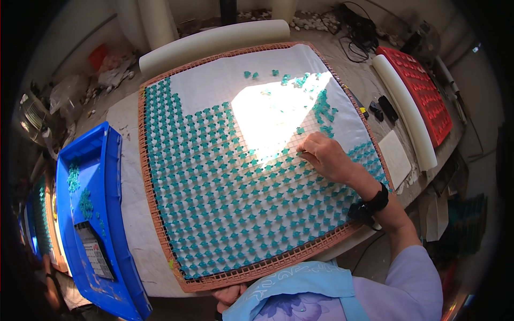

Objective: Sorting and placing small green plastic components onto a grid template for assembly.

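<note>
A large square tray with a brown lattice rim (152,208) lies before me, lined with white sheeting (201,85). Rows of small teal pieces (214,176) cover much of it. My right hand (324,155) is over the right middle of the tray, thumb and fingers pinched together; whatever they hold is hidden. Just beyond it are loose teal pieces (323,109) in a heap and a bright patch of sunlight. My left hand (230,294) is curled closed at the tray's near edge, partly covered by my blue apron (300,278); its contents do not show.
At the left stands a blue bin (115,214) with teal pieces and a dark-edged card (95,250) inside. A white roll (214,45) lies behind the tray. To the right are another white roll (407,112), a red tray (417,96) and a black cable (358,32).
</note>
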`<move>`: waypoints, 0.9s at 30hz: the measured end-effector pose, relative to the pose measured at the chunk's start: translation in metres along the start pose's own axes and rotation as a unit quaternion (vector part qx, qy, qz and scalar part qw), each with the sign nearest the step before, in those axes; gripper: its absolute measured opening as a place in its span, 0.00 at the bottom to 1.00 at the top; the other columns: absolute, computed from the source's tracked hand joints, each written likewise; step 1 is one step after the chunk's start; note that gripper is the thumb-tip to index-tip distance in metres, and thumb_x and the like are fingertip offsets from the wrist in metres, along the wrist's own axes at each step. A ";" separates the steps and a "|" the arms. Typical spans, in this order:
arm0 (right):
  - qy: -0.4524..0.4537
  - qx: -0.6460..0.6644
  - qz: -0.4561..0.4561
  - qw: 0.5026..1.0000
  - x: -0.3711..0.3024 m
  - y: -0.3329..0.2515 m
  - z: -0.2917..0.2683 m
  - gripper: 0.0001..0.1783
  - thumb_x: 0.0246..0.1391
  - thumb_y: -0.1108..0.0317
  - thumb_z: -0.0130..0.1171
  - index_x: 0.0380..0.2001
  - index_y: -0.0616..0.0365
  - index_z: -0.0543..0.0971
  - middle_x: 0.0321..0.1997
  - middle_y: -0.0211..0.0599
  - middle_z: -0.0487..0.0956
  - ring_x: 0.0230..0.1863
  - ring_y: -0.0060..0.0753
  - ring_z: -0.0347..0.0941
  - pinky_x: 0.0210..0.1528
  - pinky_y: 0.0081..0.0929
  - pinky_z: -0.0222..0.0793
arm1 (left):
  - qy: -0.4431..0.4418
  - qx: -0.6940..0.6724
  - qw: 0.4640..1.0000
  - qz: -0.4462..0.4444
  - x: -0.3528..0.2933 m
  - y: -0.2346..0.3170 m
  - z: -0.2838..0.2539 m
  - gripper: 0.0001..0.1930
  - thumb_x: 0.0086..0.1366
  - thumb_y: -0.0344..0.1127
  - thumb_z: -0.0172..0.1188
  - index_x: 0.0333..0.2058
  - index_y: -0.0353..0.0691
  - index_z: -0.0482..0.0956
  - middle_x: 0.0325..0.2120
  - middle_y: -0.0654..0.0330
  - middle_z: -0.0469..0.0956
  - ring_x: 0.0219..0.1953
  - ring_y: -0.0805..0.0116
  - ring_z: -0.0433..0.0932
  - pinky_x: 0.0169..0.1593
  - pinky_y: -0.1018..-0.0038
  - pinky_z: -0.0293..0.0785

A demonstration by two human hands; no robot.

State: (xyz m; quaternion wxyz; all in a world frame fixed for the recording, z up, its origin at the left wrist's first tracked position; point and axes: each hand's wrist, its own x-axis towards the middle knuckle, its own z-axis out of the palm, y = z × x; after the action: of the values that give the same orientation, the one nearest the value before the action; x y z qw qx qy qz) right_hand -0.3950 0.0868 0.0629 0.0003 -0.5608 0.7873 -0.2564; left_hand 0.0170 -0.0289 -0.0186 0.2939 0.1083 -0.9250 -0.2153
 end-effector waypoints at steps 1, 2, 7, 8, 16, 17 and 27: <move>-0.001 0.001 -0.001 1.000 0.000 0.000 0.000 0.07 0.51 0.77 0.65 0.34 0.62 0.78 0.35 0.43 0.78 0.42 0.44 0.76 0.44 0.37 0.73 | 0.000 0.001 1.000 0.003 0.000 0.000 0.000 0.08 0.56 0.29 0.59 0.28 0.31 0.85 0.22 0.48 0.81 0.20 0.58 0.80 0.36 0.62 0.78; -0.002 -0.016 -0.010 1.000 0.001 0.001 -0.001 0.07 0.51 0.77 0.65 0.34 0.63 0.78 0.35 0.43 0.77 0.42 0.44 0.76 0.44 0.38 0.73 | 0.001 0.001 1.000 0.002 -0.001 0.000 0.001 0.08 0.56 0.29 0.59 0.28 0.31 0.85 0.22 0.48 0.81 0.20 0.58 0.80 0.36 0.62 0.78; -0.013 0.000 0.011 1.000 0.001 -0.001 -0.004 0.07 0.52 0.77 0.65 0.34 0.63 0.77 0.35 0.43 0.77 0.41 0.45 0.76 0.43 0.38 0.73 | 0.002 -0.004 1.000 -0.025 -0.002 0.002 0.002 0.08 0.57 0.31 0.59 0.28 0.33 0.85 0.23 0.48 0.82 0.22 0.55 0.81 0.38 0.60 0.78; -0.017 0.022 0.026 0.999 0.001 -0.001 -0.005 0.07 0.52 0.77 0.65 0.33 0.63 0.77 0.34 0.43 0.77 0.40 0.45 0.76 0.42 0.38 0.72 | 0.002 -0.004 1.000 -0.026 -0.004 0.002 0.003 0.08 0.57 0.31 0.59 0.28 0.33 0.85 0.23 0.48 0.82 0.22 0.55 0.81 0.38 0.60 0.78; -0.006 0.025 0.009 1.000 0.001 -0.003 -0.002 0.07 0.51 0.76 0.65 0.31 0.62 0.76 0.32 0.41 0.75 0.38 0.44 0.75 0.40 0.37 0.71 | 0.003 0.000 1.000 -0.020 -0.003 0.000 0.003 0.11 0.61 0.33 0.56 0.29 0.35 0.86 0.24 0.50 0.82 0.24 0.56 0.82 0.38 0.61 0.77; -0.008 0.017 0.007 1.000 0.001 -0.002 -0.002 0.07 0.52 0.76 0.65 0.31 0.62 0.76 0.32 0.41 0.75 0.38 0.44 0.75 0.40 0.37 0.71 | 0.003 0.000 1.000 -0.020 -0.002 0.001 0.003 0.11 0.61 0.33 0.56 0.29 0.35 0.86 0.24 0.50 0.82 0.24 0.56 0.82 0.38 0.61 0.77; 0.080 -0.015 0.037 0.996 0.016 0.013 -0.007 0.08 0.53 0.75 0.63 0.38 0.64 0.80 0.37 0.41 0.77 0.41 0.44 0.75 0.45 0.37 0.72 | 0.014 0.007 1.000 -0.014 0.001 0.003 0.004 0.11 0.58 0.32 0.55 0.29 0.34 0.86 0.25 0.49 0.82 0.25 0.55 0.82 0.42 0.58 0.77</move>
State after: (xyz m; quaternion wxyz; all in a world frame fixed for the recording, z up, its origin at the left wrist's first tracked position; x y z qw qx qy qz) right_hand -0.4140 0.0788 0.0681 -0.0615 -0.5088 0.8090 -0.2878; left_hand 0.0138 -0.0258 -0.0194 0.3026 0.1264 -0.9207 -0.2114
